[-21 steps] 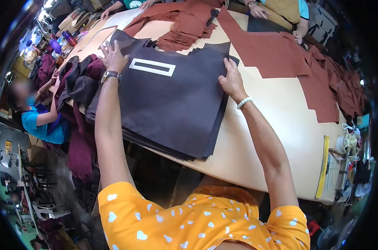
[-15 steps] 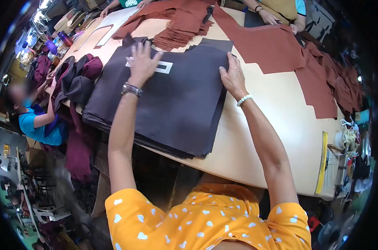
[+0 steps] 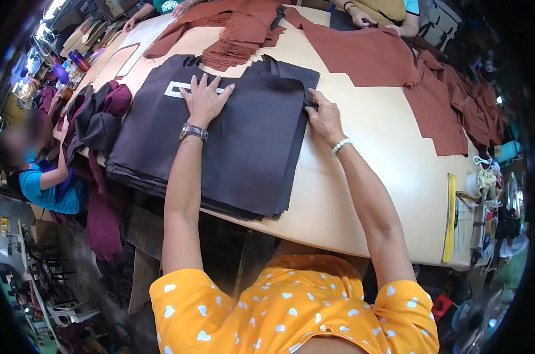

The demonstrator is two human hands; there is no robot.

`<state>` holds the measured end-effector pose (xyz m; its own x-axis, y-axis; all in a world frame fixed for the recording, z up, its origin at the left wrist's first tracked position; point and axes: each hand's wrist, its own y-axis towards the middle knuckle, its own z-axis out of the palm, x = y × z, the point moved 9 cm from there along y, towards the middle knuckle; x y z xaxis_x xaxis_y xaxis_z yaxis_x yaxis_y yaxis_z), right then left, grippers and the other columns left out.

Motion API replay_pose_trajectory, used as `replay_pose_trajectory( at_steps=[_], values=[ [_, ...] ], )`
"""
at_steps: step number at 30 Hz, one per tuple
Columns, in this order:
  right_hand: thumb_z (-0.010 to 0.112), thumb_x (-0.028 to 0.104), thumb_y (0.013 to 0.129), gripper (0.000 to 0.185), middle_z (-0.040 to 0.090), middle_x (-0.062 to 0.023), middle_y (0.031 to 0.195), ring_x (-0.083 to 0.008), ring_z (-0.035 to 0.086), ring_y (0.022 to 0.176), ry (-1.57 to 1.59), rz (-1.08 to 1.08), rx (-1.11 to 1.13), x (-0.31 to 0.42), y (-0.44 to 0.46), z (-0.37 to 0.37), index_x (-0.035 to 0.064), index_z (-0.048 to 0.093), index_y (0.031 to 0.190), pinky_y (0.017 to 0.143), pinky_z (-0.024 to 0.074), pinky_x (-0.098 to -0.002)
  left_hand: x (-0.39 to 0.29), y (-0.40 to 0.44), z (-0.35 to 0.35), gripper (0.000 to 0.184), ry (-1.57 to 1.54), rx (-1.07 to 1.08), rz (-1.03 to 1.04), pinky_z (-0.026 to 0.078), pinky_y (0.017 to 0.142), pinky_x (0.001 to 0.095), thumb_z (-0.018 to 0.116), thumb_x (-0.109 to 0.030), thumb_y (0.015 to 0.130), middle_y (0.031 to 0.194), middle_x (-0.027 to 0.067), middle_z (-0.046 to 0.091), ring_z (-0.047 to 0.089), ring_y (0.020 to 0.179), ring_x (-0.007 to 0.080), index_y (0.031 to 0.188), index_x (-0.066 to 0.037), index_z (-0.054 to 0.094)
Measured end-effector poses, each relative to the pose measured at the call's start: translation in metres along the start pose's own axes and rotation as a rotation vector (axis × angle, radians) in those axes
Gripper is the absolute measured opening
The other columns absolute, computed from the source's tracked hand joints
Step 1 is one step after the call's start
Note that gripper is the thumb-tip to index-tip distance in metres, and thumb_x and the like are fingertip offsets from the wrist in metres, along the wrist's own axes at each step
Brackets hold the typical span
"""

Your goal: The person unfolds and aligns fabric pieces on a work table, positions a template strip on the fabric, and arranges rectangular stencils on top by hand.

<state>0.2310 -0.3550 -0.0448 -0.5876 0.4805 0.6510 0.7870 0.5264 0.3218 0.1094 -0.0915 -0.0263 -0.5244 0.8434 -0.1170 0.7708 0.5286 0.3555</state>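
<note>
- My left hand [image 3: 205,105] lies spread, fingers apart and gripping nothing, palm down on the dark cloth stack [image 3: 244,156]; I judge it is there to steady the upper layers.
- Partly beneath those fingers is a white rectangular frame [image 3: 173,89], one end showing to either side of my hand; pressing over it probably keeps it from shifting.
- My right hand [image 3: 326,118] pinches the top layer's edge [image 3: 308,99] between thumb and fingers, at the stack's side; that grip seems meant to part one layer from those underneath.
- The stack spreads below and between my hands, its lower layers fanned out unevenly toward me, near the table's edge, likely for easy reach.
- The table [image 3: 374,177] is pale, smooth and bare just outside my right hand, with a yellow strip [image 3: 449,218] well off near its end.
- Beyond my left hand sits a rust-coloured pile [image 3: 235,50]; past my right hand, a rust panel [image 3: 362,56] lies flat, and a co-worker's hand [image 3: 362,17] is at its far side.
- Outward from my left hand, maroon cloth [image 3: 105,227] hangs off the table beside a person in blue [image 3: 55,186], in a cluttered, dim room.
</note>
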Motion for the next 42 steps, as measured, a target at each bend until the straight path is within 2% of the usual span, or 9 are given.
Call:
replay_pose_trajectory(
  at_steps=[10,14,18,20,22,32,35,39,42],
  values=[
    [0.061,0.004,0.075,0.052,0.066,-0.0142,0.097,-0.0236,0.064,0.086,0.134,0.185,-0.211,-0.083,-0.015,-0.097,0.0091,0.048,0.125,0.080,0.0488,-0.0339,0.001,-0.001,0.001,0.060,0.017,0.004,-0.024,0.009,0.101,0.0655,0.046,-0.062,0.080,0.137,0.0107,0.040,0.024,0.132,0.0347,0.123,-0.021,0.055],
    [0.060,-0.002,0.077,0.053,0.067,-0.0121,0.092,-0.0115,0.057,0.072,0.251,-0.026,-0.197,-0.018,-0.004,-0.105,0.0013,0.044,0.127,0.068,0.0470,-0.0241,-0.002,-0.001,0.001,0.060,0.037,0.036,-0.038,0.009,0.102,0.0652,0.046,-0.062,0.079,0.137,0.0099,0.040,0.024,0.132,0.0341,0.123,-0.021,0.055],
    [0.062,0.000,0.075,0.053,0.067,-0.0138,0.094,-0.0155,0.061,0.074,0.218,-0.228,-0.121,0.071,-0.004,-0.067,0.0062,0.046,0.126,0.071,0.0489,-0.0264,0.000,0.001,0.002,0.059,0.049,0.061,-0.036,0.009,0.101,0.0660,0.047,-0.062,0.079,0.138,0.0098,0.039,0.025,0.132,0.0346,0.123,-0.023,0.054],
    [0.061,0.006,0.073,0.055,0.065,-0.0165,0.096,-0.0338,0.063,0.082,0.341,-0.267,-0.003,0.097,-0.010,-0.034,0.0095,0.044,0.125,0.075,0.0506,-0.0398,0.002,0.003,0.007,0.060,0.058,0.070,-0.029,0.009,0.101,0.0664,0.047,-0.062,0.079,0.138,0.0097,0.039,0.025,0.132,0.0348,0.124,-0.023,0.054],
    [0.058,0.004,0.074,0.054,0.065,-0.0171,0.097,-0.0368,0.061,0.085,0.296,-0.272,0.134,0.117,-0.018,-0.004,0.0088,0.042,0.125,0.078,0.0491,-0.0423,-0.002,0.001,0.001,0.058,0.090,0.069,-0.030,0.010,0.100,0.0674,0.047,-0.061,0.080,0.138,0.0088,0.040,0.027,0.131,0.0343,0.125,-0.025,0.053],
    [0.055,0.004,0.076,0.050,0.064,-0.0173,0.100,-0.0365,0.060,0.093,0.219,-0.013,-0.104,0.049,0.026,0.005,0.0067,0.044,0.125,0.084,0.0463,-0.0409,-0.002,0.001,0.002,0.058,0.089,0.033,-0.005,0.010,0.099,0.0680,0.047,-0.061,0.080,0.136,0.0109,0.042,0.028,0.130,0.0357,0.123,-0.022,0.055],
    [0.058,0.010,0.078,0.053,0.058,-0.0179,0.114,-0.0347,0.053,0.108,0.121,0.024,0.048,0.026,0.036,0.022,0.0051,0.041,0.128,0.093,0.0410,-0.0410,-0.001,0.001,0.003,0.058,0.087,0.021,0.001,0.010,0.099,0.0678,0.047,-0.061,0.080,0.136,0.0110,0.042,0.028,0.130,0.0357,0.123,-0.022,0.055],
    [0.061,0.022,0.081,0.056,0.040,-0.0158,0.136,-0.0320,0.034,0.127,-0.191,-0.160,-0.009,0.036,-0.002,-0.008,0.0069,0.040,0.131,0.103,0.0269,-0.0434,0.000,0.003,0.003,0.059,0.105,0.029,0.006,0.011,0.099,0.0680,0.046,-0.062,0.080,0.136,0.0105,0.042,0.028,0.130,0.0353,0.124,-0.023,0.054],
    [0.065,0.017,0.078,0.051,0.047,-0.0149,0.128,-0.0310,0.038,0.123,-0.210,-0.312,-0.312,0.017,-0.071,-0.116,0.0084,0.048,0.125,0.103,0.0290,-0.0406,0.000,0.003,0.007,0.060,0.119,0.036,0.018,0.011,0.098,0.0683,0.045,-0.063,0.080,0.136,0.0101,0.042,0.029,0.130,0.0349,0.124,-0.023,0.054]
  ],
)
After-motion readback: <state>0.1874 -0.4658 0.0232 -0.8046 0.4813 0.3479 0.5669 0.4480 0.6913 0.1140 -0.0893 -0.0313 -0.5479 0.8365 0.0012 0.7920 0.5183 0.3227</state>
